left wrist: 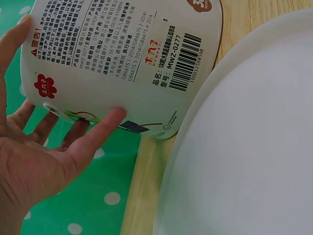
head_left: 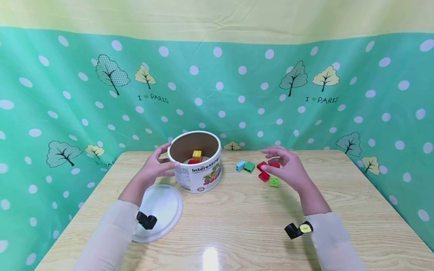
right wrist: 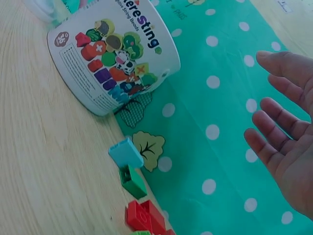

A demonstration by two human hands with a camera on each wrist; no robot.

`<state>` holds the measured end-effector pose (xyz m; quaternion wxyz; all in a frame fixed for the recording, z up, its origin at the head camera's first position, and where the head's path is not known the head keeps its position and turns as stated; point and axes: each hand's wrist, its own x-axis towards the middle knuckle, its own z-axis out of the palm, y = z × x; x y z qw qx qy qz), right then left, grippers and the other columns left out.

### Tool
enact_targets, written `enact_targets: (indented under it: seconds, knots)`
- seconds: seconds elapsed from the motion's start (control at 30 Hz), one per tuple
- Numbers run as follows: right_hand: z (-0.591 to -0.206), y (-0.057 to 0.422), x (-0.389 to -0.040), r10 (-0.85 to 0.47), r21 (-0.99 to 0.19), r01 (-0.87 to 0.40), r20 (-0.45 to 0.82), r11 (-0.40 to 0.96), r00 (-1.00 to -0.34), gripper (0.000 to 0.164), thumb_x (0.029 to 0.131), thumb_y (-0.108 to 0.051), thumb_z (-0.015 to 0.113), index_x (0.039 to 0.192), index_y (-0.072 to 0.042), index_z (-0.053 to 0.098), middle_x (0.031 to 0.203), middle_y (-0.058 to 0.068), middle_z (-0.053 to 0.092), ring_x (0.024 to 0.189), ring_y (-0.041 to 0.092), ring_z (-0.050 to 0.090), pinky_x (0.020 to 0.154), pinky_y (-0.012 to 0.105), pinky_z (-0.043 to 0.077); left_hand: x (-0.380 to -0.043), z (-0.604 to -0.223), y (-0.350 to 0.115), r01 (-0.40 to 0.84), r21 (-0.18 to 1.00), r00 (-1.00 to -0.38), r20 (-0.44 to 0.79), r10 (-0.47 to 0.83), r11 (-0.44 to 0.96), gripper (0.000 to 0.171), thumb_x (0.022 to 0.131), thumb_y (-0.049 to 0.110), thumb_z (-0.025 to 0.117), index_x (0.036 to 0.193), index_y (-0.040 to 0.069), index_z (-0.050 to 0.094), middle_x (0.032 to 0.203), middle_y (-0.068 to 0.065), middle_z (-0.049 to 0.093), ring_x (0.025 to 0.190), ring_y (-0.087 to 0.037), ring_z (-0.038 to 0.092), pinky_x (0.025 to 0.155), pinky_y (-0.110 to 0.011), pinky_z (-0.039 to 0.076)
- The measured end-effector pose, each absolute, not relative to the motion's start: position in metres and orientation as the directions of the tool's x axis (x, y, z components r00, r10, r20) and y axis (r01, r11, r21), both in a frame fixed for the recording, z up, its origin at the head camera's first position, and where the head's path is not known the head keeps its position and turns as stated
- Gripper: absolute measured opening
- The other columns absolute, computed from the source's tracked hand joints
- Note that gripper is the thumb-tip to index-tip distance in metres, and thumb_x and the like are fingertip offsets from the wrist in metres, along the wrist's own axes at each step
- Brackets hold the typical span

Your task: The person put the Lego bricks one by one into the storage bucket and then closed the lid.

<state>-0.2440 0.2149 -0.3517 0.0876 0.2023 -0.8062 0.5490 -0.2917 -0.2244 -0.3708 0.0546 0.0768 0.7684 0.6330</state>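
A white printed bucket [head_left: 184, 178] stands open-topped on the table. My left hand [head_left: 151, 167] rests against its left side, fingers spread and thumb near the rim; the left wrist view shows the fingers extended along the wall. Inside the bucket lie a yellow toy brick [head_left: 197, 155] and a red brick [head_left: 194, 162]. My right hand [head_left: 288, 169] hovers over loose bricks, holding nothing, its fingers apart in the right wrist view. Near it are red bricks [head_left: 264, 176], a lime brick [head_left: 274, 182], a green brick [head_left: 249, 166] and a light blue brick [head_left: 240, 166].
The bucket's white lid [head_left: 162, 210] lies flat on the wooden table [head_left: 230, 226], partly under the left forearm. A green polka-dot curtain [head_left: 217, 113] with tree prints hangs behind the table and along its sides.
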Motion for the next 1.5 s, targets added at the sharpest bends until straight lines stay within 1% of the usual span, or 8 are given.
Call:
enact_targets:
  seconds: [0.3,0.47,0.7,0.8,0.93,1.07,1.33,1.5]
  knots:
    - [-0.362,0.232,-0.241,-0.177,-0.835,-0.435,0.398,0.335,-0.900,0.043,0.086,-0.013,0.076,0.126,-0.006,0.062,0.124,0.008,0.055,0.103,0.022,0.058,0.082,0.021,0.055,-0.291,-0.370,-0.224,0.049,0.982,-0.982,0.013,0.191,0.184,0.095,0.084,0.016,0.079,0.157,0.020,0.018,0.157,-0.015,0.019,0.135,-0.048,0.032,0.084,-0.060,0.053]
    - [-0.366,0.241,-0.239,-0.146,-0.831,-0.434,0.409,0.348,-0.901,0.042,0.087,-0.012,0.075,0.126,-0.003,0.062,0.123,0.013,0.055,0.104,0.025,0.056,0.085,0.018,0.053,-0.290,-0.368,-0.224,0.047,0.983,-0.981,0.012,0.196,0.177,0.094,0.085,0.015,0.077,0.157,0.021,0.017,0.158,-0.015,0.018,0.136,-0.048,0.031,0.085,-0.061,0.052]
    - [-0.374,0.257,-0.236,-0.125,-0.849,-0.375,0.354,0.373,-0.927,0.044,0.088,-0.011,0.073,0.129,-0.002,0.059,0.127,0.011,0.051,0.105,0.025,0.055,0.075,0.022,0.057,-0.291,-0.369,-0.224,0.044,0.982,-0.981,0.008,0.193,0.182,0.095,0.084,0.016,0.078,0.157,0.021,0.017,0.158,-0.015,0.018,0.136,-0.048,0.031,0.085,-0.061,0.052]
    - [-0.378,0.263,-0.237,-0.122,-0.849,-0.351,0.330,0.396,-0.936,0.046,0.088,-0.012,0.074,0.130,-0.003,0.058,0.126,0.009,0.052,0.108,0.027,0.054,0.080,0.019,0.056,-0.292,-0.371,-0.225,0.042,0.982,-0.982,0.007,0.188,0.186,0.096,0.083,0.017,0.079,0.157,0.021,0.018,0.158,-0.014,0.019,0.136,-0.048,0.032,0.084,-0.060,0.053]
    - [-0.383,0.271,-0.237,-0.116,-0.827,-0.334,0.316,0.452,-0.941,0.050,0.087,-0.016,0.075,0.133,-0.005,0.057,0.124,0.007,0.053,0.107,0.023,0.054,0.087,0.015,0.051,-0.292,-0.371,-0.224,0.043,0.981,-0.982,0.008,0.186,0.189,0.097,0.082,0.019,0.080,0.157,0.021,0.018,0.158,-0.013,0.019,0.135,-0.047,0.032,0.084,-0.059,0.053]
    - [-0.391,0.281,-0.238,-0.118,-0.808,-0.338,0.323,0.482,-0.939,0.051,0.087,-0.017,0.076,0.132,-0.005,0.057,0.124,0.009,0.054,0.104,0.016,0.055,0.088,0.018,0.051,-0.293,-0.371,-0.224,0.051,0.981,-0.981,0.015,0.194,0.185,0.096,0.084,0.017,0.079,0.157,0.021,0.017,0.158,-0.015,0.018,0.136,-0.048,0.031,0.084,-0.060,0.053]
    - [-0.405,0.300,-0.244,-0.114,-0.785,-0.302,0.287,0.542,-0.951,0.052,0.087,-0.024,0.076,0.132,-0.006,0.058,0.129,0.008,0.053,0.111,0.030,0.053,0.091,0.027,0.053,-0.292,-0.372,-0.223,0.038,0.978,-0.985,0.001,0.175,0.205,0.097,0.081,0.022,0.081,0.156,0.023,0.019,0.157,-0.012,0.021,0.135,-0.047,0.033,0.082,-0.058,0.054]
    - [-0.411,0.309,-0.250,-0.105,-0.774,-0.261,0.247,0.577,-0.963,0.053,0.088,-0.026,0.075,0.133,-0.006,0.056,0.133,0.010,0.051,0.114,0.032,0.052,0.091,0.026,0.052,-0.291,-0.371,-0.223,0.039,0.976,-0.985,0.002,0.172,0.214,0.097,0.081,0.022,0.081,0.156,0.023,0.019,0.157,-0.013,0.020,0.135,-0.047,0.033,0.082,-0.058,0.054]
